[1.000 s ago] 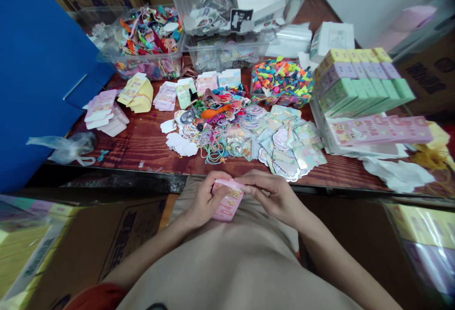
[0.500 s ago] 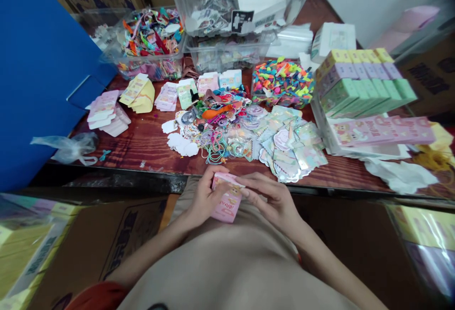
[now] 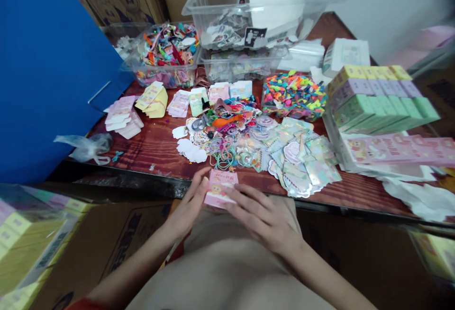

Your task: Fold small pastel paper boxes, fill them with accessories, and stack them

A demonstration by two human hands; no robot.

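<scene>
A small pink printed box (image 3: pixel 219 187) with cartoon figures lies between my two hands, just off the table's front edge. My left hand (image 3: pixel 192 201) grips its left side, thumb near the top left corner. Fingers of my right hand (image 3: pixel 256 215) press along its right side and lower front. Just beyond, on the table, lies a mixed heap of hair ties and small trinkets (image 3: pixel 227 130). Shiny flat packets (image 3: pixel 302 158) spread to the right of that heap. White scalloped cards (image 3: pixel 192 150) lie at its left.
Flattened pink boxes (image 3: pixel 124 115) and yellow boxes (image 3: pixel 153 100) are stacked at the left. Clear bins (image 3: pixel 159 70) stand along the back. A tub of colourful clips (image 3: pixel 295 94) sits nearer the right, beside rows of upright boxes (image 3: pixel 380 106). A blue panel (image 3: pixel 53 54) borders the left.
The pink box has turned so its printed top now faces away from me, and both hands have shifted their grip on it. The camera view has tilted slightly.
</scene>
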